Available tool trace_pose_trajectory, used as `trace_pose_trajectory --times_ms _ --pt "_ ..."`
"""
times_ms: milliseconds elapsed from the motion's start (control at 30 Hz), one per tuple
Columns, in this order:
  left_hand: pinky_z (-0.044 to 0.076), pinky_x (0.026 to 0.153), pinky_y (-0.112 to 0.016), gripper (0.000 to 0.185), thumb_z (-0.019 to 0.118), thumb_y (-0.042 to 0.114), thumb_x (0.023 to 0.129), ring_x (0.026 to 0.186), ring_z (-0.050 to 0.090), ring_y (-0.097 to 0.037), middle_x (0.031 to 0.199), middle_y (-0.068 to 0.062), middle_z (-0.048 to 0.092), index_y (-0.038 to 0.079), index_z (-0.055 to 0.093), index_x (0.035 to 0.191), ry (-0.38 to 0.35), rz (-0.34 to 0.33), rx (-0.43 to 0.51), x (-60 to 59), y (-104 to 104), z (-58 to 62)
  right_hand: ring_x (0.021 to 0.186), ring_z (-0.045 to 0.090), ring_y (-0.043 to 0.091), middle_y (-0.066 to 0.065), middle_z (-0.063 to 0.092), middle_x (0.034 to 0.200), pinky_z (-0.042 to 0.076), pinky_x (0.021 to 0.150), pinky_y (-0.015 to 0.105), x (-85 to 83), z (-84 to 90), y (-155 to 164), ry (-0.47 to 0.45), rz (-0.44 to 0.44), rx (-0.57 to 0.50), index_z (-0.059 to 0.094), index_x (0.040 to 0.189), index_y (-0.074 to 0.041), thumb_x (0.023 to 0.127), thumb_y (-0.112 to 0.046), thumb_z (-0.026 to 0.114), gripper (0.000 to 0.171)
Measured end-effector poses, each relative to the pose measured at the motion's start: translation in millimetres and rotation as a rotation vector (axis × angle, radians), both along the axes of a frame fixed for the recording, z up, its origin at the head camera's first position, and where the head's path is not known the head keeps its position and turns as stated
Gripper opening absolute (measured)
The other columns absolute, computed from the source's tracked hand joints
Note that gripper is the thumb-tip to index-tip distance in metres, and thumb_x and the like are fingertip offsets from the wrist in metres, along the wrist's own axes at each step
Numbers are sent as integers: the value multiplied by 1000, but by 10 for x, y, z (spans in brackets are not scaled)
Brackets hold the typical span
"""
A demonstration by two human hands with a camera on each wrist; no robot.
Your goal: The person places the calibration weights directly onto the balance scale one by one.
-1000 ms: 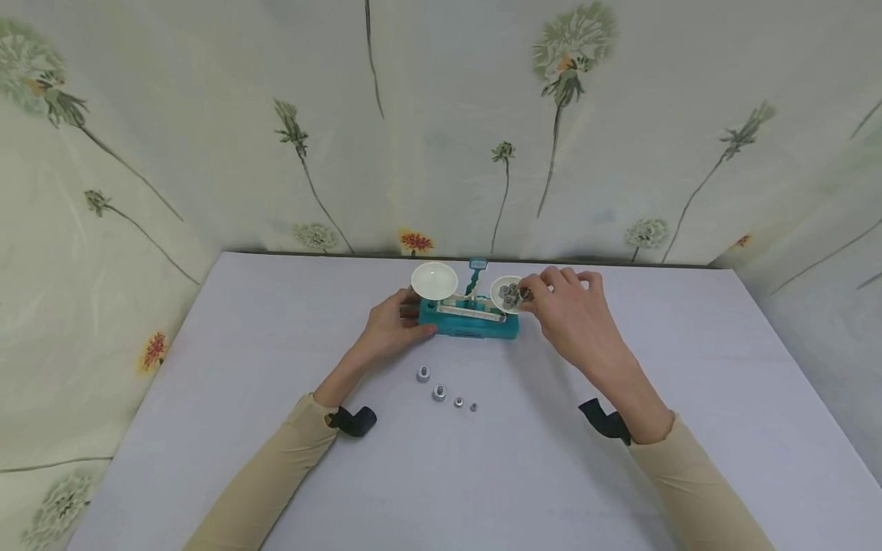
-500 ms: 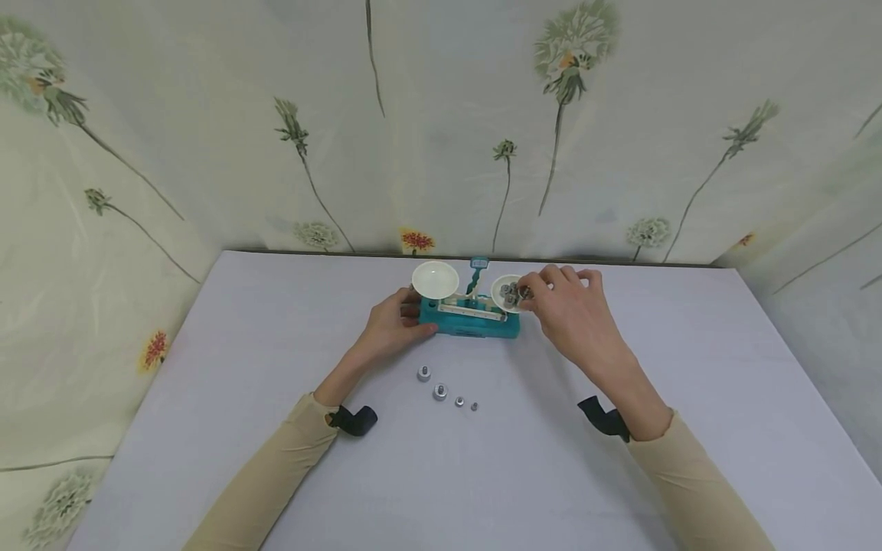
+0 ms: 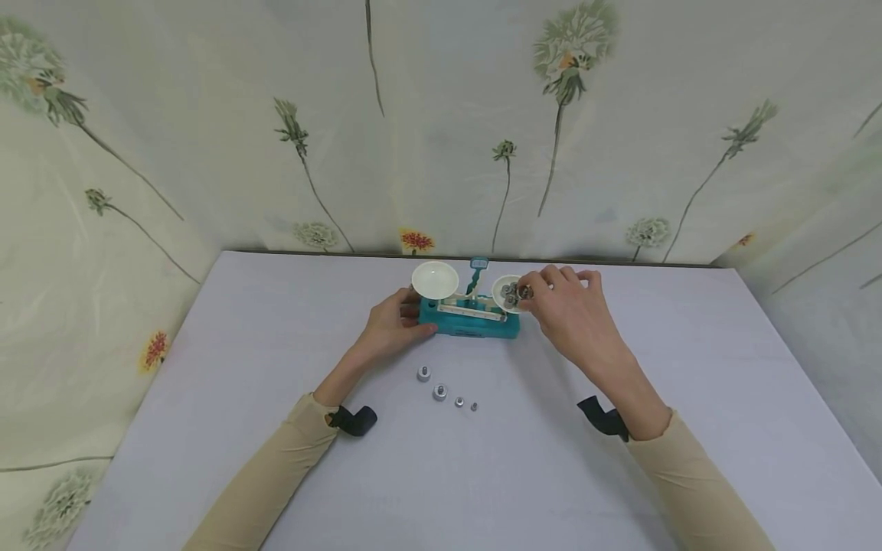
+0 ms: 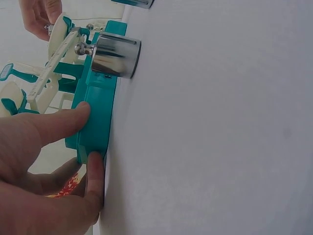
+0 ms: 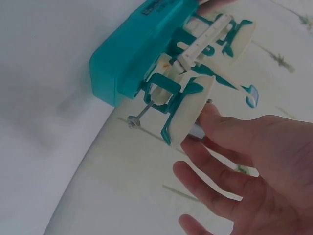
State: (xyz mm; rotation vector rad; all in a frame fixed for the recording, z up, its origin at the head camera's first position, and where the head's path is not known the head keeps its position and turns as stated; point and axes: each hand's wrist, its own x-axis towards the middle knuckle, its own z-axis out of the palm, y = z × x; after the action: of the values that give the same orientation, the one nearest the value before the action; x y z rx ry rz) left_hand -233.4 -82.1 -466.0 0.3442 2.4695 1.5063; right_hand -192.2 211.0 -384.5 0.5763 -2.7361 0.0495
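Observation:
A teal balance scale [image 3: 475, 327] stands near the back of the table, its base gripped at the left end by my left hand [image 3: 391, 325]. In the left wrist view, the thumb [image 4: 73, 120] lies along the front of the base, fingers round the end. My right hand [image 3: 579, 317] is at the scale's smaller-looking right pan [image 3: 498, 285], which bears several metal weights [image 3: 509, 295]. Thumb and fingertips pinch one weight [image 5: 197, 131] at that pan, mostly hidden by the fingers. The white left pan [image 3: 435, 281] bears nothing and sits higher than the right one.
In front of the scale, several loose metal weights of different sizes stand on the white table [image 3: 310, 321], a large one [image 3: 439, 392] and a tiny one [image 3: 474, 407] among them. A flower-printed cloth [image 3: 441, 138] hangs right behind the table's back edge.

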Motion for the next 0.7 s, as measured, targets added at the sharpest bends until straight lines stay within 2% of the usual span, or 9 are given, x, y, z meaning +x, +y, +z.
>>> trace_pose_trajectory --times_ms 167,367,700 --pt "57 115 -45 67 81 16 97 138 64 -38 155 -22 58 2 50 155 3 5 -11 -1 7 3 106 70 38 15 77 114 48 102 66 12 11 -4 -13 -5 -27 70 126 -5 99 -20 79 32" --pt "57 116 -47 67 81 16 97 139 63 -39 155 -22 58 1 49 155 0 7 -13 11 6 15 109 70 38 17 75 118 46 104 65 20 27 -5 -76 -35 -37 68 133 -5 100 -23 79 40" --pt "57 116 -47 68 80 17 98 139 63 -39 156 -22 57 1 48 156 2 5 -19 14 10 25 116 68 40 18 73 127 45 107 67 21 26 26 -147 -79 -63 65 139 -6 103 -28 75 43"
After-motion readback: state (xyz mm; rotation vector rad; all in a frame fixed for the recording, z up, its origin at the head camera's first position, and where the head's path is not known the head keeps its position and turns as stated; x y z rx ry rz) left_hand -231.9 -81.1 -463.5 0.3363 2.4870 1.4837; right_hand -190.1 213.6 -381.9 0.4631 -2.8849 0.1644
